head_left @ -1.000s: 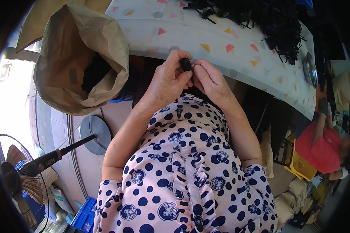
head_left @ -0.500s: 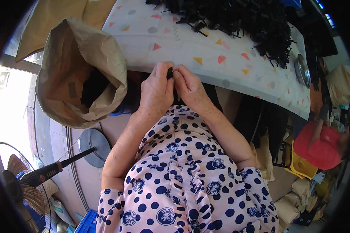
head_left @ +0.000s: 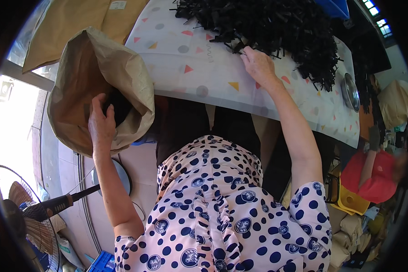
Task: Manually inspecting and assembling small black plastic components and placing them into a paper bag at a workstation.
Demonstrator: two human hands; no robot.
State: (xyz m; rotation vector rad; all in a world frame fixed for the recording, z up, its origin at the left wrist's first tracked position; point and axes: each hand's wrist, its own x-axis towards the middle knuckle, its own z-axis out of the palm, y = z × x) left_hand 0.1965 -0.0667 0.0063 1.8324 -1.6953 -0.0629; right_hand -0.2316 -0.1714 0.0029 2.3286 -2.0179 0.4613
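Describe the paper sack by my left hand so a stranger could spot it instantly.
Start at the table covered in a pale cloth with coloured triangles. Off its left edge stands the brown paper sack, mouth open, the left hand on its rim. Nothing else nearby is a tall open bag.

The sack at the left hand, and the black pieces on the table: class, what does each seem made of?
The sack looks like thick brown paper, matt, holding stiff creases at its open mouth. The black pieces seem to be moulded plastic, thin and rigid with a slight sheen, though they are too small to be sure.
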